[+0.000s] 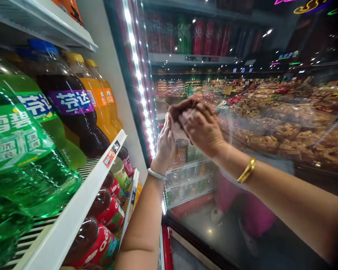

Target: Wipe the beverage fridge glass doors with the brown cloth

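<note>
My right hand (201,127), with a gold bangle (246,170) at the wrist, presses a brown cloth (183,107) against the glass door (270,210) of a drinks cooler. The fingers lie over the cloth, partly blurred. My left hand (165,142) rests upright near the door's lit edge, its fingers stretched out, apparently touching the glass. A pale bangle (157,174) circles that wrist. The two hands are close together, the left fingertips just beside the cloth. Reflections of bottles, cans and shelves show in the pane.
On my left, a cooler shelf (81,195) holds large soda bottles: green (19,142), dark purple-labelled (70,101) and orange (100,97). Smaller red-labelled bottles (107,210) stand below. A bright LED strip (138,71) runs along the door's edge. Heaped goods (284,127) appear through or in the glass.
</note>
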{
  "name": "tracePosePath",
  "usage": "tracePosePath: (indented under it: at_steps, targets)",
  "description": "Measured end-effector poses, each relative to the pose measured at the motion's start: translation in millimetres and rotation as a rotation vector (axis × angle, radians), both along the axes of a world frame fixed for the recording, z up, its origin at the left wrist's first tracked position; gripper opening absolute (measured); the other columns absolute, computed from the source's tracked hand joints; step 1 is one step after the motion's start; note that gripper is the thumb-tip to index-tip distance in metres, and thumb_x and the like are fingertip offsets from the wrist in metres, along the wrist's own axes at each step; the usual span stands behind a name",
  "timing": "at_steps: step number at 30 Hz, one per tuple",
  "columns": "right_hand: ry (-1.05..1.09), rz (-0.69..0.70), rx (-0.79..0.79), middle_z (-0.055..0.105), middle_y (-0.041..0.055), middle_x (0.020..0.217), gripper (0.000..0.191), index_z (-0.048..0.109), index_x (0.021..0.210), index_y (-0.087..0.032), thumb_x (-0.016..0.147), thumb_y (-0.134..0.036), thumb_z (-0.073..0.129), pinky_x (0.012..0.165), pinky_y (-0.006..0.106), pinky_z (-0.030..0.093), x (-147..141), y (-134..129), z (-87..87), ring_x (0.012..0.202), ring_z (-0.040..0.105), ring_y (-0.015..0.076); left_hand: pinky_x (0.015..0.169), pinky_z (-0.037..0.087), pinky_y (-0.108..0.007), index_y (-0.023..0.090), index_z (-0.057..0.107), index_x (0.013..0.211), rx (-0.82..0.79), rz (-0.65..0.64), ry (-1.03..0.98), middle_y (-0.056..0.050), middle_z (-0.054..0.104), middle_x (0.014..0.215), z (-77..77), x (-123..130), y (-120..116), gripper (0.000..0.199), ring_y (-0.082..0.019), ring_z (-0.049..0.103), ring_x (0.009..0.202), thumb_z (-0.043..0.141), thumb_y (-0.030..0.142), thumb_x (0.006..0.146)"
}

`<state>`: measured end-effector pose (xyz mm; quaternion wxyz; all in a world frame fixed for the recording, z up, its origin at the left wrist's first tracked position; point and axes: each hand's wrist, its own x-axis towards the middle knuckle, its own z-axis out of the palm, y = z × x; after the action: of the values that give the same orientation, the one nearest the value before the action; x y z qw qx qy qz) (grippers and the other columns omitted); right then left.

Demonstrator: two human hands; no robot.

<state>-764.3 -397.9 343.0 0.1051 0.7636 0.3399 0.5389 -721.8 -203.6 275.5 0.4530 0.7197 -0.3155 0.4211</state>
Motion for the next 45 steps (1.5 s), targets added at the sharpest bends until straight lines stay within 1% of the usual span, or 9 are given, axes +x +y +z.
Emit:
tracePosePath:
  at_steps: [5, 11, 17, 24, 27, 32, 36, 40, 45]
  targets:
    - [0.08, 0.133, -0.305, 0.069, 0.0024, 0.138, 0.045, 0.057, 0.146, -0.023, 0.103, -0.015, 0.051, 0.128, 0.045, 0.041, -4, -22, -34.3, 0.135, 0.057, 0.0174, 0.136, 0.018, -0.043, 0.029, 0.025, 0.166, 0.025, -0.011, -0.004, -0.001, 0.024, 0.175, 3.2, -3, 2, 0.06, -0.02, 0.021, 0.162, 0.016, 0.049, 0.11]
    - [0.041, -0.008, -0.036, 0.063, 0.007, 0.147, 0.046, 0.054, 0.15, -0.023, 0.104, -0.018, 0.048, 0.133, 0.052, 0.029, 3, -1, -26.2, 0.143, 0.051, 0.0238, 0.136, 0.015, -0.041, 0.029, 0.021, 0.167, 0.016, 0.025, 0.022, 0.0, 0.021, 0.176, -4.9, -8, 0, 0.06, -0.018, 0.019, 0.163, 0.015, 0.048, 0.111]
    - [0.137, 0.057, -0.307, 0.07, -0.0024, 0.134, 0.043, 0.062, 0.14, -0.03, 0.102, -0.014, 0.048, 0.126, 0.044, 0.043, -31, -45, -94.6, 0.131, 0.059, 0.0137, 0.136, 0.013, -0.047, 0.03, 0.006, 0.169, 0.114, 0.089, -0.037, 0.0, 0.006, 0.178, -57.3, -19, -24, 0.06, -0.02, 0.005, 0.164, 0.019, 0.039, 0.111]
    - [-0.054, -0.175, 0.0, 0.068, 0.0051, 0.138, 0.048, 0.056, 0.147, -0.021, 0.099, -0.027, 0.063, 0.131, 0.051, 0.029, -68, -85, -55.3, 0.135, 0.054, 0.0217, 0.135, 0.012, -0.053, 0.032, -0.004, 0.167, 0.163, 0.186, 0.02, -0.001, 0.0, 0.177, -103.9, -25, -57, 0.063, -0.02, 0.003, 0.164, 0.022, 0.03, 0.109]
    - [-0.101, -0.183, 0.098, 0.071, 0.0044, 0.132, 0.041, 0.062, 0.14, -0.022, 0.099, -0.024, 0.063, 0.129, 0.052, 0.032, -57, -63, -90.4, 0.127, 0.059, 0.0218, 0.136, 0.011, -0.05, 0.03, -0.002, 0.168, 0.104, 0.197, 0.041, 0.0, -0.001, 0.177, -102.7, -27, -64, 0.063, -0.019, 0.001, 0.164, 0.022, 0.032, 0.11]
    - [0.075, -0.003, -0.228, 0.072, -0.0057, 0.133, 0.036, 0.069, 0.128, -0.029, 0.101, -0.011, 0.053, 0.12, 0.035, 0.047, -78, -96, -164.1, 0.128, 0.061, 0.0099, 0.136, 0.009, -0.049, 0.029, 0.0, 0.168, 0.092, 0.168, 0.038, -0.001, 0.0, 0.177, -114.9, -42, -80, 0.062, -0.021, 0.001, 0.164, 0.021, 0.031, 0.11]
    - [0.061, -0.141, -0.093, 0.072, -0.0026, 0.133, 0.042, 0.065, 0.136, -0.033, 0.099, -0.015, 0.057, 0.127, 0.041, 0.039, -111, -145, -129.1, 0.125, 0.064, 0.0148, 0.135, 0.006, -0.051, 0.029, -0.003, 0.168, 0.158, 0.141, 0.048, -0.001, -0.003, 0.177, -130.9, -60, -105, 0.065, -0.023, -0.001, 0.163, 0.023, 0.028, 0.109]
    - [-0.084, -0.232, 0.133, 0.074, 0.0087, 0.125, 0.048, 0.065, 0.139, -0.026, 0.092, -0.024, 0.071, 0.129, 0.054, 0.03, -106, -138, -91.8, 0.125, 0.064, 0.0279, 0.135, 0.004, -0.053, 0.029, -0.006, 0.168, 0.133, 0.125, 0.054, -0.001, -0.011, 0.176, -133.7, -72, -139, 0.068, -0.024, -0.009, 0.162, 0.025, 0.027, 0.108]
    - [-0.013, -0.192, 0.073, 0.076, 0.0014, 0.121, 0.039, 0.07, 0.131, -0.03, 0.095, -0.018, 0.066, 0.133, 0.044, 0.025, -112, -131, -140.8, 0.114, 0.067, 0.0177, 0.135, 0.005, -0.054, 0.024, -0.008, 0.168, 0.06, 0.113, 0.073, -0.005, -0.009, 0.176, -139.1, -89, -176, 0.069, -0.025, -0.009, 0.162, 0.026, 0.028, 0.108]
